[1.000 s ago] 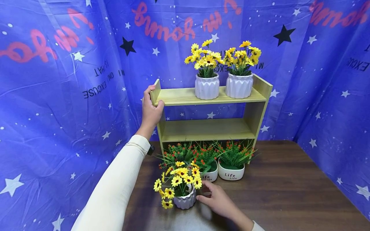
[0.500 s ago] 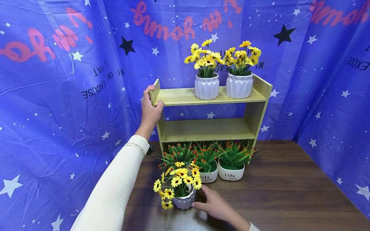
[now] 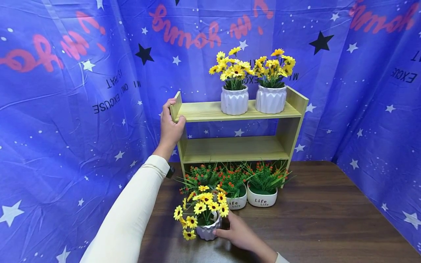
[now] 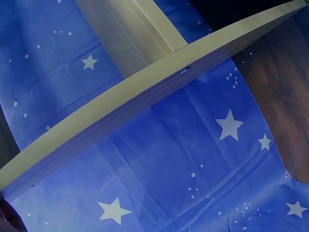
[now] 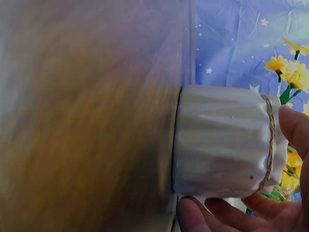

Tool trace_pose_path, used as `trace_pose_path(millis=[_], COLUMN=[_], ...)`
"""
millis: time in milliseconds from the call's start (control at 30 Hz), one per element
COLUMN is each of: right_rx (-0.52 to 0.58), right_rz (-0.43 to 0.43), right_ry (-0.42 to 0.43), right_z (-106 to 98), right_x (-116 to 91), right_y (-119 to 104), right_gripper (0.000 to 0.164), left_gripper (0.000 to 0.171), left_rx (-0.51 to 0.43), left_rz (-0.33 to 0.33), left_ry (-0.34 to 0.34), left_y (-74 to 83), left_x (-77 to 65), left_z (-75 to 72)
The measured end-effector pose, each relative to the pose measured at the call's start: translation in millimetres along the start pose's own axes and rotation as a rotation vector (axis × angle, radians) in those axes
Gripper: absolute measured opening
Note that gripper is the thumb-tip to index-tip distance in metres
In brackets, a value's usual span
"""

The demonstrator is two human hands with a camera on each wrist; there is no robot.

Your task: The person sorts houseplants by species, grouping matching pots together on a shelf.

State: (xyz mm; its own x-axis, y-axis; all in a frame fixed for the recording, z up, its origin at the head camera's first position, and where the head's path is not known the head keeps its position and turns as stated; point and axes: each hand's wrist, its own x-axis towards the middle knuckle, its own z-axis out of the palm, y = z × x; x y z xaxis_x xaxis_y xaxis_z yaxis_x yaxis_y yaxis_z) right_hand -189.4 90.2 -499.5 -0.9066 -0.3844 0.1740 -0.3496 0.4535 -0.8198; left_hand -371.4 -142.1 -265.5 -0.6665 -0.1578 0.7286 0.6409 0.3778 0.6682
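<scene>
My left hand [image 3: 171, 126] grips the upper left corner of a light wooden shelf [image 3: 236, 148], thumb in front and fingers over the side panel; in the left wrist view that panel [image 4: 130, 94] crosses the picture. Down on the table, my right hand [image 3: 241, 232] holds a white fluted pot [image 3: 208, 232] of yellow artificial daisies by its right side. The thumb overlaps the pot's front, while the other fingers curl behind. Twine circles the pot [image 5: 222, 140] below its rim in the right wrist view, and its base stands on the tabletop.
Two matching daisy pots, a left one [image 3: 234, 100] and a right one [image 3: 271, 99], stand on the top shelf. Oval white planters with red-berried greenery, one of them rightmost [image 3: 262, 199], line the shelf's foot. A blue star-printed curtain [image 3: 65, 146] surrounds the brown table [image 3: 329, 208].
My right hand has moved left onto the daisy pot, its thumb now across the front. The left hand keeps its grip on the shelf.
</scene>
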Motion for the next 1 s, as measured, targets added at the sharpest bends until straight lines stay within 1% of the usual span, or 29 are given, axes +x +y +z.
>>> trace_pose_path(millis=[67, 233, 467, 600, 833, 1000], right_rx=[0.011, 0.019, 0.084, 0.088, 0.165, 0.196], right_rz=[-0.001, 0.011, 0.047, 0.038, 0.039, 0.017], right_ry=[0.005, 0.037, 0.052, 0.067, 0.08, 0.123], right_z=[2, 8, 16, 21, 38, 49], right_x=[2, 7, 18, 22, 30, 32], right_y=[0, -1, -2, -2, -8, -14], right_gripper=[0.069, 0.071, 0.068, 0.067, 0.068, 0.07], left_gripper=[0.056, 0.055, 0.055, 0.055, 0.056, 0.055], left_rx=[0.0, -0.005, -0.018, -0.016, -0.006, 0.004], left_rz=[-0.003, 0.004, 0.012, 0.017, 0.017, 0.01], left_ry=[-0.002, 0.007, 0.005, 0.002, 0.001, -0.003], left_y=[0.4, 0.7, -0.3, -0.4, 0.9, -0.7], left_x=[-0.2, 1.3, 3.8, 4.8, 3.2, 0.5], left_z=[-0.1, -0.5, -1.0, -0.9, -0.9, -1.1])
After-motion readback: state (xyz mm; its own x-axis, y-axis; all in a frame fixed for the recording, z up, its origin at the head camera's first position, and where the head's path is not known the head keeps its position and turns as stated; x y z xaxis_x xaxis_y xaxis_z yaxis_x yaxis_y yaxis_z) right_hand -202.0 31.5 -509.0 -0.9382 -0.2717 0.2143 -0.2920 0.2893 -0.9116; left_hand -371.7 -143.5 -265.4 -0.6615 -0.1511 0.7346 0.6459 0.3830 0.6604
